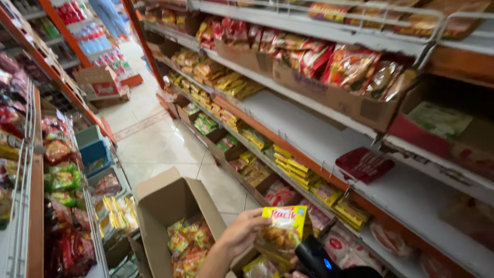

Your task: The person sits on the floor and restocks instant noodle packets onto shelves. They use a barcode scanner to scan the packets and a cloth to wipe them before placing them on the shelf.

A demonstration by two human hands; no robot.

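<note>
White shelf (329, 135) w/ dark red packets (364, 163) (mostly bare)

The packet (282, 229) is yellow with a magenta band. The scanner (315, 256) is black with a blue light. The cardboard box (172, 206) is brown, holding red, yellow and green packets. Shelves (309, 135) are white, edged orange.

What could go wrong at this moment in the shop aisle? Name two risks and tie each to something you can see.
The left hand pinches the yellow packet by one edge, so it might slip. The black handheld scanner sits close under the packet and could knock it. The open cardboard box of packets stands in the tiled aisle, a likely trip hazard.
</note>
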